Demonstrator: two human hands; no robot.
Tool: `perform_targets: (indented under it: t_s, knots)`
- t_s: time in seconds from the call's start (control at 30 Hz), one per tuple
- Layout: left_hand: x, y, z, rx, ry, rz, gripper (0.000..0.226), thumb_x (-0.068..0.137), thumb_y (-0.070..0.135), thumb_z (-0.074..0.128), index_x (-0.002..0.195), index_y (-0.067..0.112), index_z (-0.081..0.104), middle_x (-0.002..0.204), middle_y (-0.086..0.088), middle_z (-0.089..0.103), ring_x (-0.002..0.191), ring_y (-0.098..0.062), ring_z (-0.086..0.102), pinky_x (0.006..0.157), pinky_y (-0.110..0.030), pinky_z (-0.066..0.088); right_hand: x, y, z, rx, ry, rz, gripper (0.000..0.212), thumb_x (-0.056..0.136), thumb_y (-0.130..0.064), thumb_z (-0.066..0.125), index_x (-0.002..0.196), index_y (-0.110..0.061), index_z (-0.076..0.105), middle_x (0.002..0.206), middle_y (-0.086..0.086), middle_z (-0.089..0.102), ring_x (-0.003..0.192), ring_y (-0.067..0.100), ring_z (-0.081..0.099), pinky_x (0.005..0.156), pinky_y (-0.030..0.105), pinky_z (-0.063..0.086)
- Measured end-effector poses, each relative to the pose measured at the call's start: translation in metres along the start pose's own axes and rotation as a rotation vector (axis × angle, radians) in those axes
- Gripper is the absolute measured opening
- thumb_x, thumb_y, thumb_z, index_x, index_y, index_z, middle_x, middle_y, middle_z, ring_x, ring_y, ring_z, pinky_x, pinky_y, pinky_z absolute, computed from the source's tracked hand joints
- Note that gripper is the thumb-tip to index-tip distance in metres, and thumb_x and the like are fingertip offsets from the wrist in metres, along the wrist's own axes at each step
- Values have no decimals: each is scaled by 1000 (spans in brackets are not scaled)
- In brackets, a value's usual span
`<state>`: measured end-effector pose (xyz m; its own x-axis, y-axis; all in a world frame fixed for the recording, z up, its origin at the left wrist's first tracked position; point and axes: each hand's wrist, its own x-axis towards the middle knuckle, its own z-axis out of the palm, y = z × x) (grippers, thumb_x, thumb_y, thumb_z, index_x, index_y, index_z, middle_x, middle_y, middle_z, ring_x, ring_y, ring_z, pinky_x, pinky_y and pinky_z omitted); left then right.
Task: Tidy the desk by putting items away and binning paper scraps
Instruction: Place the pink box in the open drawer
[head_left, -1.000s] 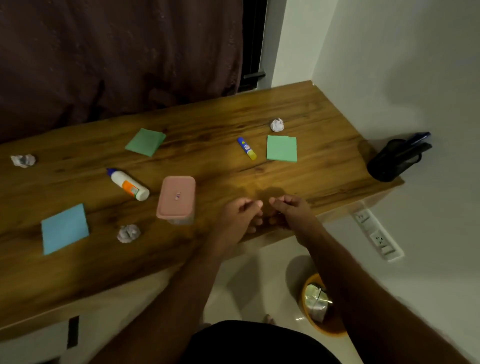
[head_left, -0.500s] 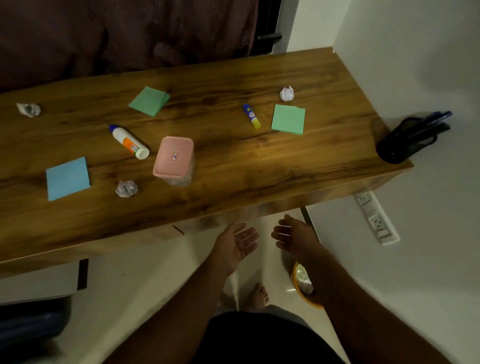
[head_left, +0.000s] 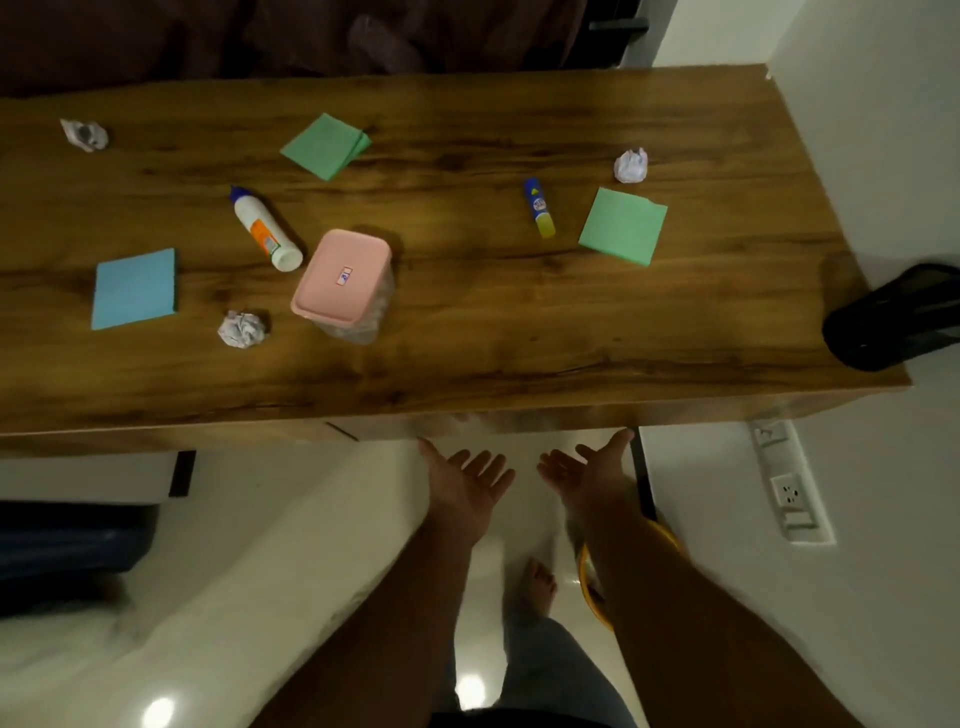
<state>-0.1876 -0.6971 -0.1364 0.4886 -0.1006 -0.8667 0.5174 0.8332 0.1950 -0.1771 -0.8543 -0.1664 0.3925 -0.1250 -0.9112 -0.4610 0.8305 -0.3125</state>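
On the wooden desk (head_left: 519, 338) lie three crumpled paper balls: one near the front left (head_left: 241, 328), one far left (head_left: 84, 134), one at the right (head_left: 631, 166). A white glue bottle (head_left: 265, 229), a blue-yellow glue stick (head_left: 540, 207), a pink-lidded clear box (head_left: 342, 280), two green note pads (head_left: 325, 146) (head_left: 623, 225) and a blue note pad (head_left: 135, 287) also rest there. My left hand (head_left: 467, 480) and my right hand (head_left: 584, 470) hang below the desk's front edge, palms up, fingers spread, holding nothing.
A black mesh pen holder (head_left: 891, 317) stands at the desk's right front corner against the wall. An orange bin (head_left: 592, 587) sits on the floor under my right forearm. A socket strip (head_left: 787, 483) is on the right wall. My bare foot (head_left: 537, 584) shows below.
Both hands drew back from the desk's front edge, where they were closed together, to below it and opened palms up. The view pulled back from the desk.
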Motion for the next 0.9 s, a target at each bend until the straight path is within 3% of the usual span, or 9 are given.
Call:
perform_targets:
  t_s: [0.2,0.3,0.53,0.9]
  knots:
    - [42,-32,15,-208,40,61,109,77,87,23,153,11,11,157,-19,21,142,-40,26,115,-56,22,26,-28,-5,118,-7,-39,104,77,-87,27,150,-13,25,151,26,34,135,45,38,112,57,30]
    - [57,-41,28,-256,6,91,110,76,87,21,152,9,15,154,-18,30,138,-37,36,114,-56,21,37,-46,-9,157,-41,-71,104,77,-89,21,149,-15,30,150,24,37,134,44,40,112,58,30]
    - [71,-44,24,-207,-46,138,106,74,89,25,147,12,34,144,-17,47,129,-33,48,113,-55,26,38,-59,-19,242,-201,-50,103,76,-89,29,154,-23,18,159,15,22,143,42,27,113,63,22]
    - [58,-47,30,-151,10,171,104,79,84,26,150,9,21,150,-18,37,136,-34,40,116,-50,23,29,-60,-22,221,-194,-35,97,81,-85,24,151,-18,24,157,12,28,142,39,30,114,59,22]
